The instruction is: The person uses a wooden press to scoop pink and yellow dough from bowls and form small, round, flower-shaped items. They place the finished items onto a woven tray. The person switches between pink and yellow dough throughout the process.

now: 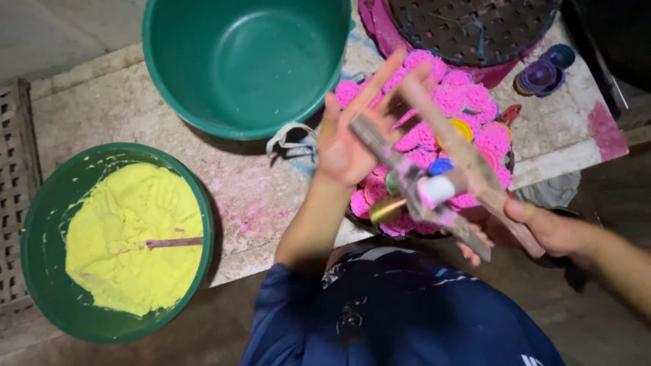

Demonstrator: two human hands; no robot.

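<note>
My right hand [542,230] grips the near ends of a wooden two-armed press [468,163] stained pink, with a white and pink cylinder [437,190] between its arms. My left hand [346,146] is flat, fingers spread and stretched out, its palm against the far end of the press's left arm. Right under the press lies a round tray heaped with pink lacy noodle discs [468,102]. A few coloured lids, yellow [461,129] and blue [441,165], show among them.
An empty green tub [244,61] stands at the back. At left, a green bowl [37,203] holds yellow dough [122,230] with a stick [173,242] in it. A dark perforated tray [468,27] and purple lids [542,74] lie at the back right. A slatted crate [13,169] is far left.
</note>
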